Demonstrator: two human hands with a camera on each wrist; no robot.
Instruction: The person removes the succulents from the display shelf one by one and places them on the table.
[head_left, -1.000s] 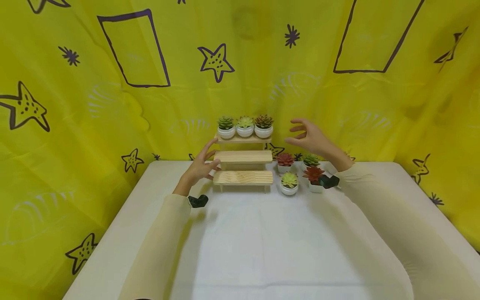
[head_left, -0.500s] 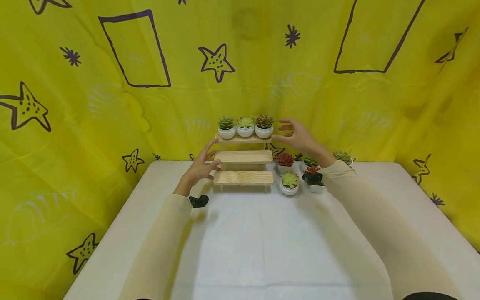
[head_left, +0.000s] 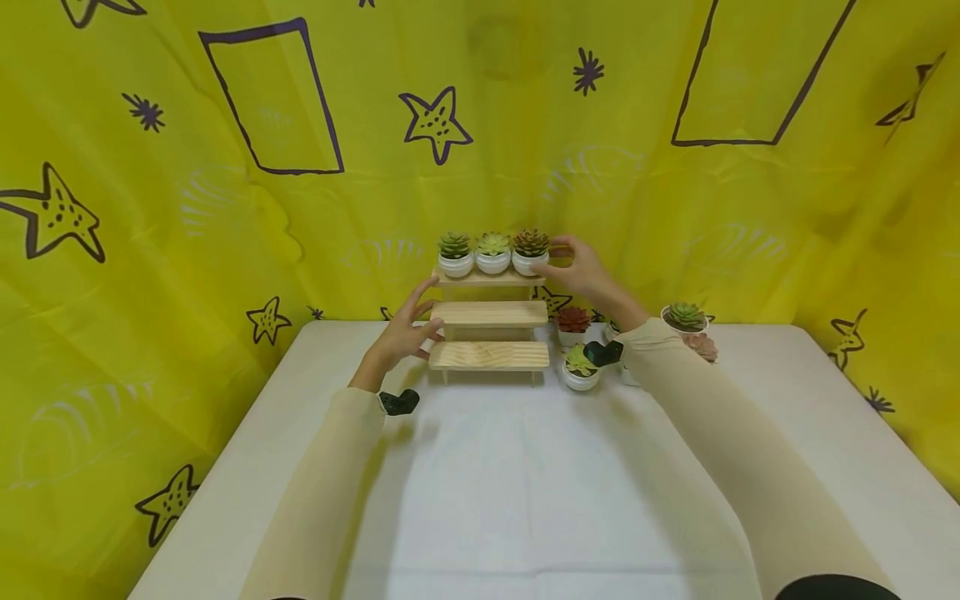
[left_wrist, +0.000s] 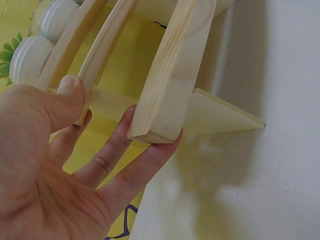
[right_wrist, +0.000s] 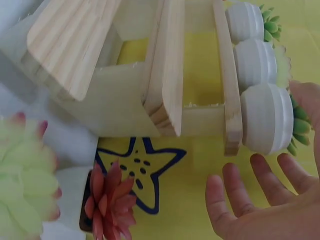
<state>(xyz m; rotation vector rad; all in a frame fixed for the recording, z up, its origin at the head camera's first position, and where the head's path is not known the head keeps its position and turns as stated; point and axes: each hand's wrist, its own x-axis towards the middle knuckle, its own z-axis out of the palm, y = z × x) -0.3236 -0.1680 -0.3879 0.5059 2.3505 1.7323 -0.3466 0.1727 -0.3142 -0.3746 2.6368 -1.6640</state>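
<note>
A three-step wooden stand (head_left: 489, 314) carries three white potted succulents on its top shelf. My left hand (head_left: 397, 340) holds the stand's left end; in the left wrist view its thumb lies on the middle shelf (left_wrist: 107, 42) and fingertips touch the lowest shelf (left_wrist: 165, 85). At the top right, my right hand (head_left: 588, 277) is beside the dark-leaved succulent (head_left: 531, 243), its thumb in front of the pot. The right wrist view shows that hand (right_wrist: 275, 205) with fingers spread below the nearest pot (right_wrist: 267, 118) and its thumb near the leaves.
Right of the stand are a red succulent (head_left: 573, 320) and a light green one (head_left: 580, 360), with others partly hidden by the right forearm. A green succulent (head_left: 686, 315) and a pink one (head_left: 702, 346) sit farther right. A yellow curtain (head_left: 510, 183) hangs behind.
My right hand has moved left from beyond the stand to the rightmost top pot. The green and pink plants at the right have come into view from behind that arm. My left hand keeps its place.
</note>
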